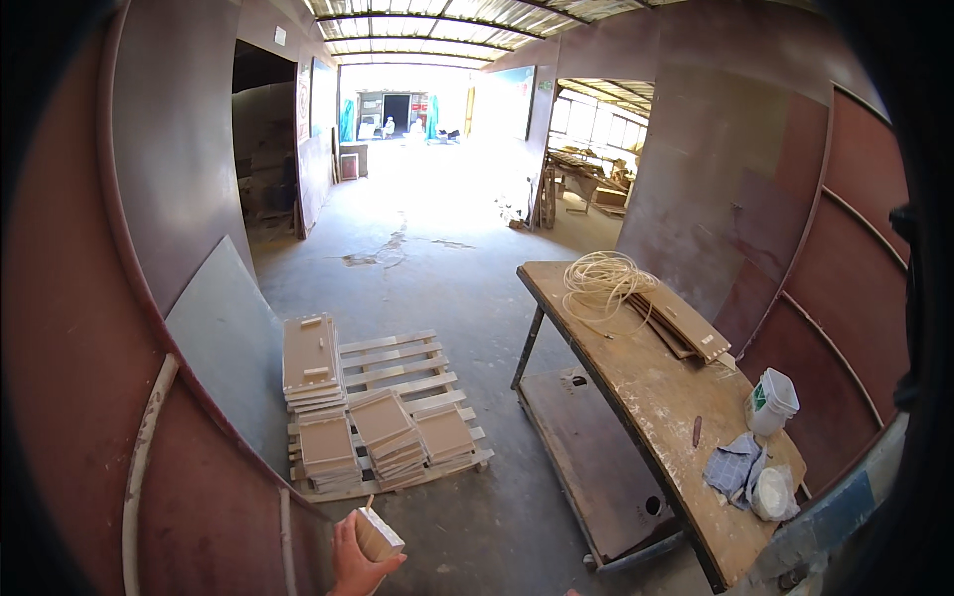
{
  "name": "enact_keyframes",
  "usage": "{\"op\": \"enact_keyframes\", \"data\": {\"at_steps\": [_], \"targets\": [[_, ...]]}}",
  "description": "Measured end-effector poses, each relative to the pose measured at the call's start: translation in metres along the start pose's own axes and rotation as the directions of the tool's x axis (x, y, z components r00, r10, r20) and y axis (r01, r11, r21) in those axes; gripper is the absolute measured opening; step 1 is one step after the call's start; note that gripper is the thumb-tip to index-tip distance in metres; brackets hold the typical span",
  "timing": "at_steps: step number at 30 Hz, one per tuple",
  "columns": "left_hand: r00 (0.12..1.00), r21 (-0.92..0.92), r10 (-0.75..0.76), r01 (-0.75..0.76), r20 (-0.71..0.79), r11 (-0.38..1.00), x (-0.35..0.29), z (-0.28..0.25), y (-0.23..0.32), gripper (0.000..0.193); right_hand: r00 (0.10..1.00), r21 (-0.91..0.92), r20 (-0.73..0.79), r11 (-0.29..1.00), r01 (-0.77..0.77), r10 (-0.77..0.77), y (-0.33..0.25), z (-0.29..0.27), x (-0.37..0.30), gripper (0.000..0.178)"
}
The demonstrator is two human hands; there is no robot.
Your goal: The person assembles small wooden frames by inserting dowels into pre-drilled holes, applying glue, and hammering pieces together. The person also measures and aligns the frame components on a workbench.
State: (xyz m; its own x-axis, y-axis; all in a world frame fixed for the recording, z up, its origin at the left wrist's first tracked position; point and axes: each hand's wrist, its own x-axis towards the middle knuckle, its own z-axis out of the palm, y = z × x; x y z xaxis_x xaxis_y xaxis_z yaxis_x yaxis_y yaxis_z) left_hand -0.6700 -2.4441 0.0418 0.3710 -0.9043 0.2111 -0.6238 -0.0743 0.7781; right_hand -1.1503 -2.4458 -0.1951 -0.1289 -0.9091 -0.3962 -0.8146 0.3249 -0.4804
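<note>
Head view: at six o'clock the left hand (353,564) grips a small stack of stiff, probably light board pieces (379,534) by its edges; the right hand is out of frame.

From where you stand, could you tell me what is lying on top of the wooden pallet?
The wooden pallet carries stacks of tan flat panels along its left and front. Its far slats are bare; whatever the stacks cover is hidden.

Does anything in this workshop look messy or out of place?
A few things. The board stacks on the pallet sit fanned and skewed. A wet-looking stain marks the concrete floor. A crumpled cloth lies on the worn, paint-smeared workbench.
</note>
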Motion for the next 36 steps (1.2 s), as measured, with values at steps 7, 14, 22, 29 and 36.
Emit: {"op": "enact_keyframes", "data": {"at_steps": [7,14,22,29,36], "targets": [[0.999,0.004,0.011,-0.011,0.039,1.000,0.003,0.004,-0.003,0.113,1.000,0.008,-0.023,1.000,-0.018,0.018,0.002,0.002,-0.004,0.037],[0.999,-0.036,0.016,-0.014,0.043,0.999,0.006,0.006,-0.003,0.113,0.998,0.008,-0.054,1.000,-0.024,0.024,0.001,0.006,-0.004,0.037],[0.997,-0.072,0.060,-0.056,0.045,0.996,0.010,0.005,0.005,0.112,0.995,0.004,-0.100,1.000,-0.022,0.022,0.013,0.015,-0.010,0.037],[0.996,-0.057,0.084,-0.082,0.023,0.995,0.011,-0.003,0.001,0.113,0.993,0.005,-0.116,1.000,-0.013,0.014,0.014,0.022,-0.017,0.038],[0.995,-0.027,0.096,-0.096,-0.015,0.995,0.010,-0.011,-0.015,0.111,0.998,-0.008,-0.056,1.000,0.024,-0.024,-0.012,0.018,-0.028,0.035]]}}
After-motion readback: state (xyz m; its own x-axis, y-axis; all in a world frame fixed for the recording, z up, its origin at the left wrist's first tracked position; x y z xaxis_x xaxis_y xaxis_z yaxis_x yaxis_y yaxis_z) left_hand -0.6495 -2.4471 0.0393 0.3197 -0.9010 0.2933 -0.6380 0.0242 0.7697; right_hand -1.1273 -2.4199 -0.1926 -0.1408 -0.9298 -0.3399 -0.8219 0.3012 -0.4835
